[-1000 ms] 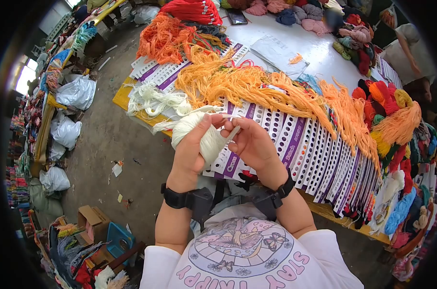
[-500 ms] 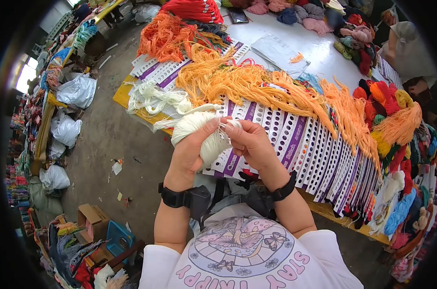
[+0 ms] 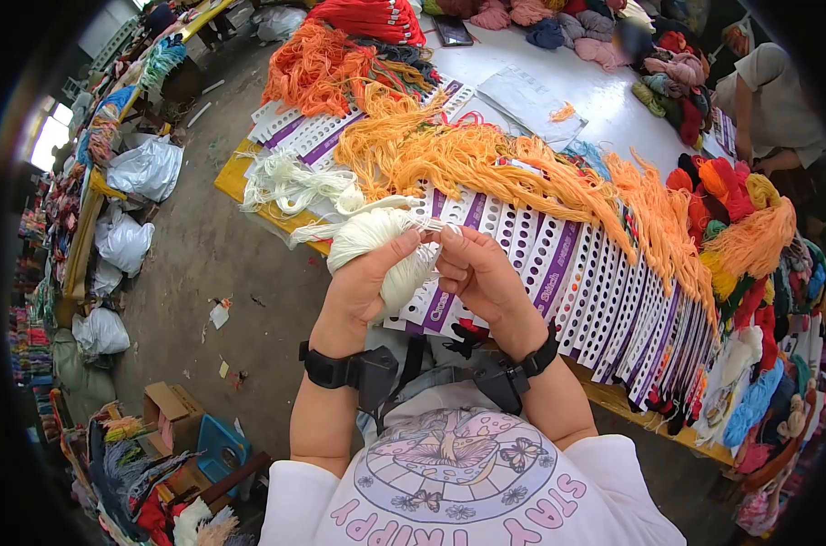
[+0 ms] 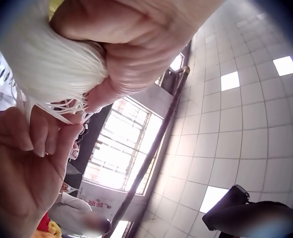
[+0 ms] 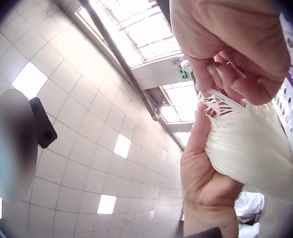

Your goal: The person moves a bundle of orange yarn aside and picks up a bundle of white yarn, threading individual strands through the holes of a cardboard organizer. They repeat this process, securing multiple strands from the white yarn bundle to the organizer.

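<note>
My left hand (image 3: 360,280) grips a thick cream skein of thread (image 3: 374,238), which bulges out beyond the thumb. Close beside it, my right hand (image 3: 487,275) pinches thin strands at the skein's right end, thumb against bent fingers. In the left wrist view, loose strands (image 4: 67,105) fan out from the skein between the two hands. The right wrist view shows them too, spread short between the right fingers (image 5: 235,82) and the skein (image 5: 255,144). Both hands are over the near edge of the table, above punched thread cards (image 3: 522,259).
Orange thread (image 3: 486,164) lies across the cards, with white thread (image 3: 299,187) at the left corner and red-orange thread (image 3: 313,73) behind. Colourful hanks (image 3: 749,209) pile up at the right. Another person (image 3: 772,100) is at the far right. White bags (image 3: 144,171) lie on the left.
My right fingers, loosely spread around the strands a second ago, have closed in to a pinch beside the left fingertips. The skein stays in my left hand. The person at the far right has shifted.
</note>
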A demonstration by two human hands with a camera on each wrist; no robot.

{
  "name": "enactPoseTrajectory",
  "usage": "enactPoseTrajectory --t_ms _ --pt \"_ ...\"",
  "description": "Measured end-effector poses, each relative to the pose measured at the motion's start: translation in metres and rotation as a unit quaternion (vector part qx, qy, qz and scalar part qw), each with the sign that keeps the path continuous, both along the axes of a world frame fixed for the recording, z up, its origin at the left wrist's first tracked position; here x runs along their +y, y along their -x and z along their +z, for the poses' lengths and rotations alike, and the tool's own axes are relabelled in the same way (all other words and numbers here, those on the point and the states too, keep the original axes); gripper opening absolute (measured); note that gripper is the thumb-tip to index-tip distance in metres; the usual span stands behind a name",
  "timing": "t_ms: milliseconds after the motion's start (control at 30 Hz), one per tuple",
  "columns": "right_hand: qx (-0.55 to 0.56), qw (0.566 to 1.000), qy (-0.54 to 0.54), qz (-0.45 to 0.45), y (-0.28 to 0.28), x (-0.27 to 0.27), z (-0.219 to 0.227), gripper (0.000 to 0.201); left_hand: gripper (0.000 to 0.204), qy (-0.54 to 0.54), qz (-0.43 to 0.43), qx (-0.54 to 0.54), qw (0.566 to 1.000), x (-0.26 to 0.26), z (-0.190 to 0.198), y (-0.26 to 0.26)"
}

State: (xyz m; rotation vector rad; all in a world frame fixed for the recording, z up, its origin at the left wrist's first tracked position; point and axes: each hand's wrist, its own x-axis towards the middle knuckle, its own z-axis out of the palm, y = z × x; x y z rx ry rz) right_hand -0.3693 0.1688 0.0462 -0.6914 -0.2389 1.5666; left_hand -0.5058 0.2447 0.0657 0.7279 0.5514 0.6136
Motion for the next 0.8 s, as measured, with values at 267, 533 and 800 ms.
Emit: enactPoseTrajectory --t_ms 267,533,800 --pt "-0.292 0.955 0.015 -0.050 0.008 0.002 0.006 0.021 0.024 0.059 0.019 -0.009 0.998 0.000 0.001 -0.005" --pt "-0.191 0.976 0.054 -0.095 0.019 0.007 0.005 0.017 0.022 0.013 0.052 -0.013 0.998 -0.008 -0.003 -0.007" --pt "-0.022 0.982 0.110 -0.154 0.031 0.014 0.009 0.009 0.022 -0.073 0.139 0.047 0.987 -0.011 -0.008 -0.002"
